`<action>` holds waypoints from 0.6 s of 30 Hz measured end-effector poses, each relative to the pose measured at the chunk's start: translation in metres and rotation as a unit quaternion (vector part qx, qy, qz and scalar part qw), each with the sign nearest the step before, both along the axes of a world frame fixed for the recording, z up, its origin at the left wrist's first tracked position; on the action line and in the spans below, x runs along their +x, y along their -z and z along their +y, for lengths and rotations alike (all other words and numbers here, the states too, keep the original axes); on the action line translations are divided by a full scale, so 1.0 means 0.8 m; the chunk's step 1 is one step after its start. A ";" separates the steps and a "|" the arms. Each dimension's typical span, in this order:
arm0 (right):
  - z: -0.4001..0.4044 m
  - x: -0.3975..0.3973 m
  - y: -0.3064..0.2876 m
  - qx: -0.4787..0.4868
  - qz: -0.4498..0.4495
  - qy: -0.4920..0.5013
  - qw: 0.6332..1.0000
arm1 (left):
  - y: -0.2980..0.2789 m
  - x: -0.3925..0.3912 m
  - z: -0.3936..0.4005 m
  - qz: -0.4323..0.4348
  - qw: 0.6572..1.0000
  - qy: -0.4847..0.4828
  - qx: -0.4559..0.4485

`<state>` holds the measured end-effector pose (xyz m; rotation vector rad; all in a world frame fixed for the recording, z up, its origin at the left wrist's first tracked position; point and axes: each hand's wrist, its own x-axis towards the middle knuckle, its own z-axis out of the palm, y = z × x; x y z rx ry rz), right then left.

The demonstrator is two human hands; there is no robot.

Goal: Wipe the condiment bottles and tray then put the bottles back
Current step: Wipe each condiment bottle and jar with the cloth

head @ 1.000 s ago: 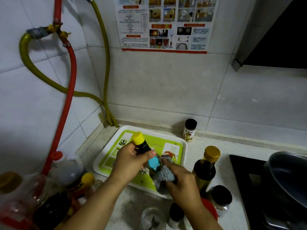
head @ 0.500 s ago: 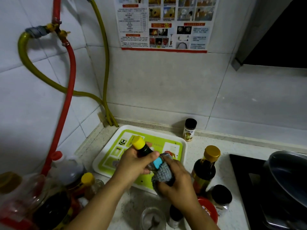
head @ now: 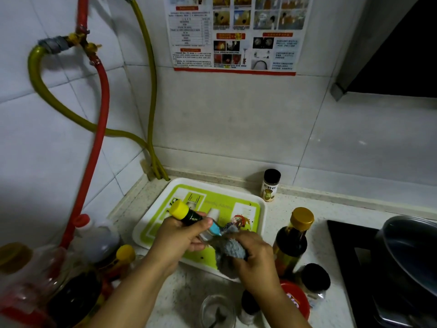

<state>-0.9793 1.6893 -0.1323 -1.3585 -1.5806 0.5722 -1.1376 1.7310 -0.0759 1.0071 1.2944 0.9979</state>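
My left hand (head: 179, 237) grips a dark bottle with a yellow cap (head: 189, 215), tilted so the cap points up and left. My right hand (head: 254, 259) presses a grey cloth (head: 230, 253) around the bottle's lower end, which the cloth hides. Both hands hover over the white and green tray (head: 250, 204), which has nothing standing on it. A dark sauce bottle with a gold cap (head: 294, 237) stands just right of the tray. A small black-capped shaker (head: 270, 185) stands by the wall behind the tray.
Several bottles (head: 101, 247) crowd the counter at the left, under red and yellow hoses (head: 99, 129). A glass jar (head: 216, 311), a red lid (head: 296, 301) and a black-lidded jar (head: 315, 280) stand near the front. A dark pan (head: 406, 252) sits on the stove at right.
The bottle has tipped further over to the left in my left hand. My right hand with the cloth has slid along its lower part, rubbing it.
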 end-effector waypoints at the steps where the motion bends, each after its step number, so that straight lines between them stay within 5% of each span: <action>1: -0.001 -0.001 0.001 -0.007 -0.005 -0.005 1.000 | 0.002 -0.002 -0.002 0.005 1.000 -0.006 0.002; 18: -0.012 -0.007 0.009 -0.078 -0.019 -0.026 0.996 | 0.074 -0.074 -0.053 0.266 0.962 -0.001 0.067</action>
